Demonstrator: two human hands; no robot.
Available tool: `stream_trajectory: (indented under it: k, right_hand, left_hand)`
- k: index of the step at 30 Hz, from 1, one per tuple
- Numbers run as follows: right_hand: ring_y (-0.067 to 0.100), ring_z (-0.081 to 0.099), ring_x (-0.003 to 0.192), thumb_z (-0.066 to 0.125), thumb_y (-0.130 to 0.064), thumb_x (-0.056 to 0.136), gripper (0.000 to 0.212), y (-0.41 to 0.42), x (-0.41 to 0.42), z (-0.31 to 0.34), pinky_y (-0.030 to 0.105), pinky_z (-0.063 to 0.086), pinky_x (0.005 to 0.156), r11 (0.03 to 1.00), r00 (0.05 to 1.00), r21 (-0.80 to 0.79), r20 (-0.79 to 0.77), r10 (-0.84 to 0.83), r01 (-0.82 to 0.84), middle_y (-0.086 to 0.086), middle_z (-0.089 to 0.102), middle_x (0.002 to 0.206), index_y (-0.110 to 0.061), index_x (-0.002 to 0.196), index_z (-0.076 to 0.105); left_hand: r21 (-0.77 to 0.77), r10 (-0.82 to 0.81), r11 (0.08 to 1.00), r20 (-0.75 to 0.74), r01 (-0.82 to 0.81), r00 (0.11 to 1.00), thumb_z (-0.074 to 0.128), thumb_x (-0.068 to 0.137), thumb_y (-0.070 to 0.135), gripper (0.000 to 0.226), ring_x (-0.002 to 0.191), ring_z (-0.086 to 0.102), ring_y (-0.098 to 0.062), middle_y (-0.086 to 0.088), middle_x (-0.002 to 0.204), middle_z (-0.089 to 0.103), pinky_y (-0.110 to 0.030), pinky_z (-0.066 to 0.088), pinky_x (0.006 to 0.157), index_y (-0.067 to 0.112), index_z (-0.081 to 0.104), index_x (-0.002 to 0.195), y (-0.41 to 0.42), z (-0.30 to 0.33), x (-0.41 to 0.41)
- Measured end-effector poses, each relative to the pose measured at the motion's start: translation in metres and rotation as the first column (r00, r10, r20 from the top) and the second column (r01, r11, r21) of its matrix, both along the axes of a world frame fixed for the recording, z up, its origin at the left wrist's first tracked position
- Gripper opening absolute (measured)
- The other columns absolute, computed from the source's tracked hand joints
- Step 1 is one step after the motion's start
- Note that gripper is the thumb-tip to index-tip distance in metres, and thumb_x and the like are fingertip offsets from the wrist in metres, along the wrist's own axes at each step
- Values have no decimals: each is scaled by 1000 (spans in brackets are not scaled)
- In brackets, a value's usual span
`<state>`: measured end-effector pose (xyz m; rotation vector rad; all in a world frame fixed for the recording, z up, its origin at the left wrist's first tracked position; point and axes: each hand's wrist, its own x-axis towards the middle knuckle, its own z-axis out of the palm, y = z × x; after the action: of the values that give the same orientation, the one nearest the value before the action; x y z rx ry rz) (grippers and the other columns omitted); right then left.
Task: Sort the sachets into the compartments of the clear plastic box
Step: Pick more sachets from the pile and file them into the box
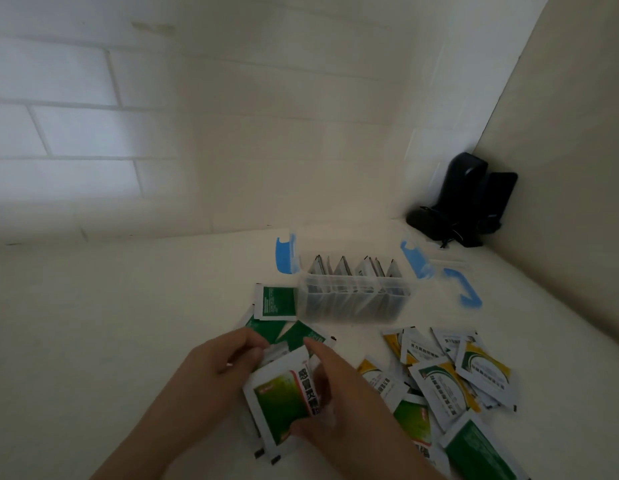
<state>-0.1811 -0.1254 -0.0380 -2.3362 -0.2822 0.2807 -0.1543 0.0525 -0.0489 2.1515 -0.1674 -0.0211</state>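
Note:
A clear plastic box (353,299) with blue latches stands on the white table, several sachets upright in its compartments. In front of it my left hand (214,368) and my right hand (339,400) together hold a stack of green-and-white sachets (284,400), the left gripping its far edge and the right gripping its right side. More green sachets (277,301) lie flat just left of the box. A loose heap of yellow-and-green sachets (453,372) lies to the right of my hands.
The box's clear lid with a blue handle (464,289) lies to the right of the box. A black device with a cable (467,202) stands in the far right corner against the tiled wall. A beige wall runs along the right.

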Motion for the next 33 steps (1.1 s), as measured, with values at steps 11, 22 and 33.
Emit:
stream_trajectory:
  k: [11, 22, 33]
  right_hand:
    - [-17, 57, 75, 65, -20, 81, 33, -18, 40, 54, 1, 45, 63, 979, 975, 196, 203, -91, 51, -22, 57, 80, -44, 99, 53]
    - [0, 56, 76, 62, -14, 83, 21, -32, 145, 82, 5, 41, 58, 987, 913, 130, 383, -141, 98, -9, 61, 86, -27, 99, 56]
    - [11, 52, 79, 66, -16, 80, 29, -37, 184, 51, 11, 35, 58, 971, 937, -67, 283, -203, 231, 9, 67, 106, -13, 108, 62]
  left_hand:
    - [-431, -250, 867, 56, 249, 967, 64, 71, 50, 28, 85, 69, -7, 10, 92, 72, -17, 55, 66, 30, 66, 89, -24, 67, 27]
    - [15, -3, 1000, 404, -3, 915, 61, 84, 18, 16, 92, 63, -19, -6, 98, 68, -23, 47, 79, 12, 59, 99, -53, 83, 129]
    - [462, -80, 881, 364, -105, 928, 53, 84, 15, 25, 96, 56, -22, -9, 101, 68, -34, 47, 83, 19, 65, 106, -67, 64, 163]
